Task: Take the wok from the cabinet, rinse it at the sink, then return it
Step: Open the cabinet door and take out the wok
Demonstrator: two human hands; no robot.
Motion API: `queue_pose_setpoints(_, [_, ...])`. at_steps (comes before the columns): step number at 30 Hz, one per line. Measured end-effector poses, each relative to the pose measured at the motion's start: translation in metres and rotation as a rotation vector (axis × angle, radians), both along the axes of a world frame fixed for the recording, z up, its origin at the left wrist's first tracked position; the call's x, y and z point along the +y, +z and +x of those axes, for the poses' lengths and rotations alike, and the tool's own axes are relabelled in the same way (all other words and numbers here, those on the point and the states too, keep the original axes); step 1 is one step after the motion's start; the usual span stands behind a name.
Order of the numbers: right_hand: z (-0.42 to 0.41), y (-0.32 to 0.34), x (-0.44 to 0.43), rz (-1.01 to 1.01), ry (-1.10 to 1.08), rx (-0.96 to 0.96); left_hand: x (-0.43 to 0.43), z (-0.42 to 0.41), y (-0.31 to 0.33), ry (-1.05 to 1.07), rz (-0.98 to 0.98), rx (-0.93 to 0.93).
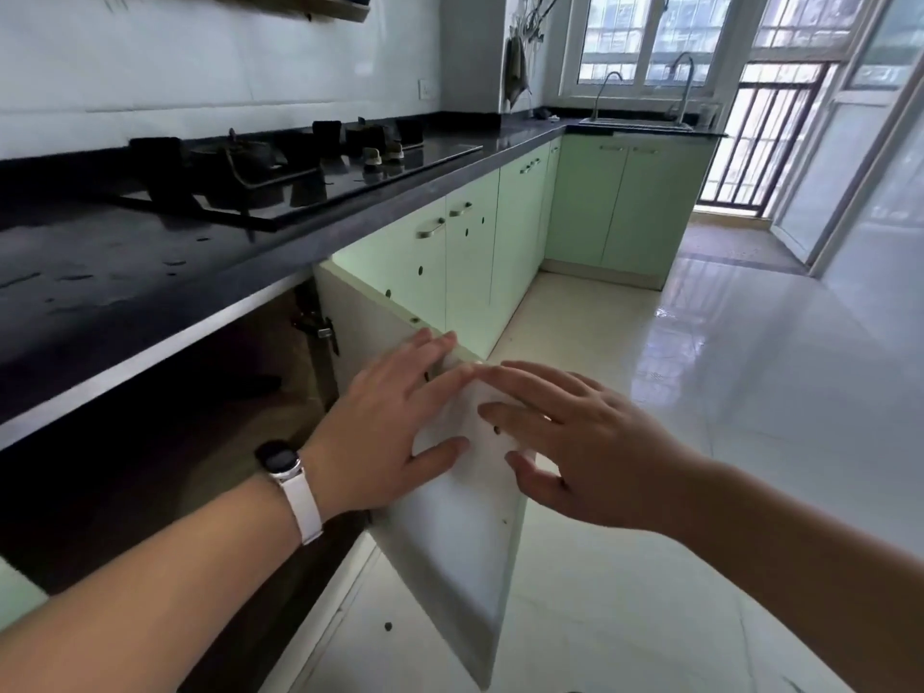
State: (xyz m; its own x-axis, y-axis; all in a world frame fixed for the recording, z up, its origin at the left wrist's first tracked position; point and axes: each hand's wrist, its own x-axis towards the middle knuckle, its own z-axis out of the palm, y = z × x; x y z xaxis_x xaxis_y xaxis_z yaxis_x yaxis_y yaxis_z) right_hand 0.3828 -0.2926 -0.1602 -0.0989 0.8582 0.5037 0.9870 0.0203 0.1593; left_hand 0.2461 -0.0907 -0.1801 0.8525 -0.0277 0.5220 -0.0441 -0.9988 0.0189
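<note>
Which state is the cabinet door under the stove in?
Open: the cabinet door stands swung out from the dark cabinet interior, both hands at its top edge.

Narrow kitchen. White tiled wall (200,67) fills the upper left of the frame, above a dark glossy countertop (100,272) carrying a black gas hob (280,167). Pale green cupboard fronts (500,227) run toward the upper centre, turning a corner there. Barred windows (650,37) at upper right let in daylight. Glossy pale floor tiles (725,367) on the right reflect it.
</note>
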Motion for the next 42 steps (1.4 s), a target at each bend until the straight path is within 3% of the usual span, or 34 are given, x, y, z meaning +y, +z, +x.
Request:
queue_pose_setpoints(10, [0.061,0.010,-0.012,-0.166,-0.321,-0.077,-0.007,0.073,0.010,0.125,0.204,0.046])
queue_pose_setpoints(20, [0.087,0.017,0.000,-0.256,-0.450,-0.066,-0.013,0.100,0.022,0.183,0.160,0.159])
queue_pose_setpoints(25, [0.074,0.016,0.007,-0.220,-0.451,-0.070,0.000,0.074,0.025,0.225,0.159,0.188])
queue_pose_setpoints(31, [0.038,0.001,0.041,-0.153,-0.275,-0.051,0.022,0.009,0.013,0.301,0.185,0.249])
queue_pose_setpoints(42, [-0.027,-0.052,0.155,-0.368,-0.105,0.069,0.076,-0.139,-0.047,0.731,-0.006,0.388])
